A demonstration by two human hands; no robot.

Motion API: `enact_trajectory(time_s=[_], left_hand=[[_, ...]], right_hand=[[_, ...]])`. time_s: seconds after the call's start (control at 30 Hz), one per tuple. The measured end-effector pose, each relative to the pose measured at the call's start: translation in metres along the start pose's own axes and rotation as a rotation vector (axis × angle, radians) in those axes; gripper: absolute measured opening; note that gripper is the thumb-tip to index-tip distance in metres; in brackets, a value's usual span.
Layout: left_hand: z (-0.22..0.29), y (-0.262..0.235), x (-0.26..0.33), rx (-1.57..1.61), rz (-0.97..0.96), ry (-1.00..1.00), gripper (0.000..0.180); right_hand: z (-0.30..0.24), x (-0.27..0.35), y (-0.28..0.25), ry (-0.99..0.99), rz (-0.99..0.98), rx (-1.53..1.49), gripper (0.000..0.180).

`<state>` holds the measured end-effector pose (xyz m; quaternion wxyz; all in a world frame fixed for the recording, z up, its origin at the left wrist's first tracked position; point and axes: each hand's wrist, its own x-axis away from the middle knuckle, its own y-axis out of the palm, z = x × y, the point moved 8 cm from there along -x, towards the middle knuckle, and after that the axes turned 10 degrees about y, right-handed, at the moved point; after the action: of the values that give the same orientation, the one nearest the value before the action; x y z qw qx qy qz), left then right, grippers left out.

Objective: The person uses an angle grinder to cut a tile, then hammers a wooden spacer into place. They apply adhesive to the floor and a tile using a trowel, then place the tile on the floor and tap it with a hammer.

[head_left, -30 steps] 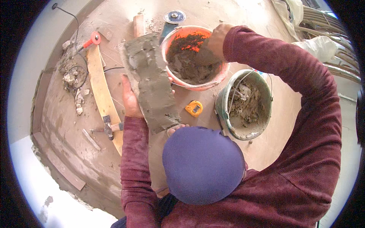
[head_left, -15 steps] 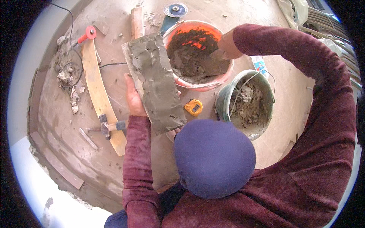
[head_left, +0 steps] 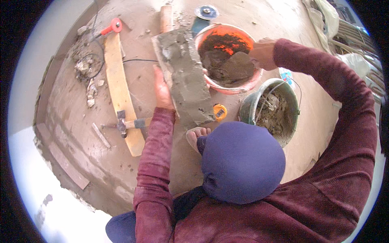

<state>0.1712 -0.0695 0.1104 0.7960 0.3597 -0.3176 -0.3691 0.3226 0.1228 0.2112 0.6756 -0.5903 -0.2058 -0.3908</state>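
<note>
My left hand (head_left: pixel 163 92) supports a long rectangular tile (head_left: pixel 184 77) from its left edge and below, tilted in front of me. Wet grey mortar covers most of its upper face, with a pale strip bare along the left edge. To the right, my right hand (head_left: pixel 262 54) is closed at the rim of an orange bucket (head_left: pixel 239 90), holding a trowel (head_left: pixel 237 66). Its broad blade, coated in mortar, lies over the grey mix inside the bucket. The trowel's handle is hidden in my fist.
A dark green bucket (head_left: pixel 247 106) of mortar stands near right. A yellow tape measure (head_left: pixel 220 112) lies by the tile. Leftward are a wooden board (head_left: pixel 117 77), a hammer (head_left: pixel 121 123) across it, and rubble (head_left: pixel 90 67). An angle grinder (head_left: pixel 204 16) sits beyond the orange bucket, its cable trailing.
The whole view has shifted, moving the scene rightward. In the orange bucket, the trowel has turned, and more of its mortar-coated blade shows. My left hand still holds the tile.
</note>
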Motion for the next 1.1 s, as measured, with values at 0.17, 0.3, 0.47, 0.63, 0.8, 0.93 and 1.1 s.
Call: enact_trajectory(time_s=[0.17, 0.3, 0.47, 0.63, 0.8, 0.93, 1.1], left_hand=[[-0.004, 0.016, 0.005, 0.111, -0.153, -0.047, 0.072], [-0.001, -0.005, -0.008, 0.170, -0.078, 0.016, 0.073], [0.034, 0.007, 0.022, 0.236, -0.184, -0.062, 0.075], [0.076, 0.015, 0.047, 0.339, -0.192, -0.043, 0.073], [0.125, 0.013, 0.072, 0.172, -0.089, 0.113, 0.059], [0.170, 0.005, 0.113, 0.014, 0.206, 0.352, 0.050], [0.215, 0.016, 0.163, -0.108, 0.261, 0.532, 0.049]], right_hand=[[-0.003, 0.022, -0.006, 0.015, 0.077, -0.136, 0.018], [0.031, 0.044, 0.017, -0.062, 0.378, -0.399, 0.022], [0.033, 0.124, -0.015, 0.152, 0.479, -0.611, 0.030], [-0.031, 0.143, -0.057, 0.141, 0.916, -0.735, 0.034], [-0.114, 0.114, -0.098, -0.025, 1.291, -0.676, 0.034], [-0.157, 0.087, -0.094, -0.146, 1.376, -0.614, 0.031], [-0.186, 0.084, -0.102, -0.313, 1.393, -0.587, 0.037]])
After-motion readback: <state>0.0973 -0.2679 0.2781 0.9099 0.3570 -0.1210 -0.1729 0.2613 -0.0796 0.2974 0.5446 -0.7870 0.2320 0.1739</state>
